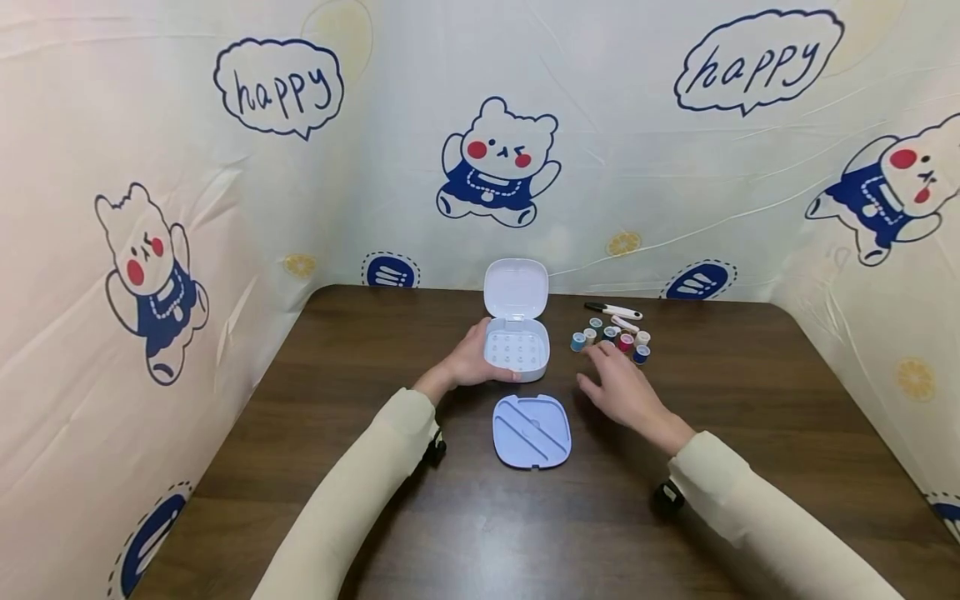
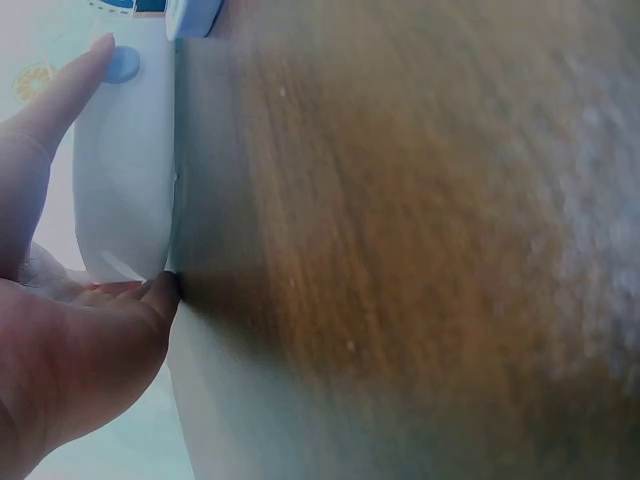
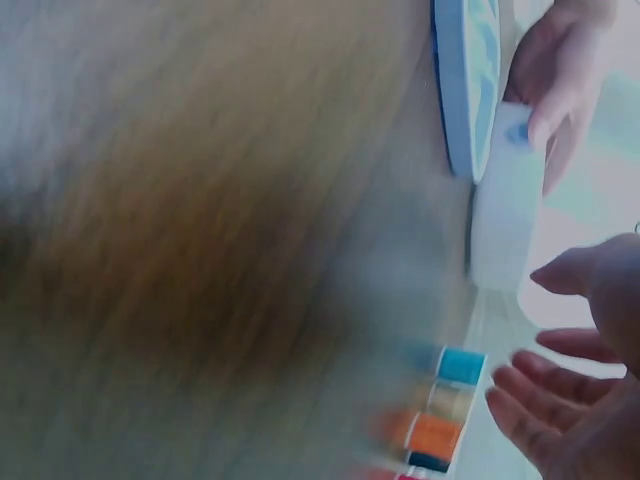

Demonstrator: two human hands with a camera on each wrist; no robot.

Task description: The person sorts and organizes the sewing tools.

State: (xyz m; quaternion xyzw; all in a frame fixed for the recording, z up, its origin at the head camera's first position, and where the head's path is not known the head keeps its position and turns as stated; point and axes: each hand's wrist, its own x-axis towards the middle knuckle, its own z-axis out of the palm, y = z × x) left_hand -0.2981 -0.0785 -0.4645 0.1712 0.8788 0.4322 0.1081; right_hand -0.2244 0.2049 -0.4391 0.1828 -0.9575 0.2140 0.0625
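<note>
A small white box [image 1: 534, 376] with rows of pegs inside stands with its hinged lid [image 1: 516, 288] raised. My left hand [image 1: 471, 357] grips its left side, the thumb laid along the front wall. In the left wrist view that thumb touches a round bluish button [image 2: 122, 65] on the box. Just right of the box, my right hand [image 1: 621, 387] hovers with loosely bent fingers near several thread spools, among them a light blue spool [image 1: 578, 342] and a dark blue spool [image 1: 641, 354]. An orange spool [image 3: 435, 435] shows in the right wrist view. Nothing is held in the right hand.
A pale blue divided tray [image 1: 532, 432] lies on the brown wooden table [image 1: 420, 533] in front of the box. Behind the spools lie a black-and-white stick-like tool [image 1: 618, 312] and a short white piece [image 1: 624, 324]. A printed curtain [image 1: 405, 167] surrounds the table.
</note>
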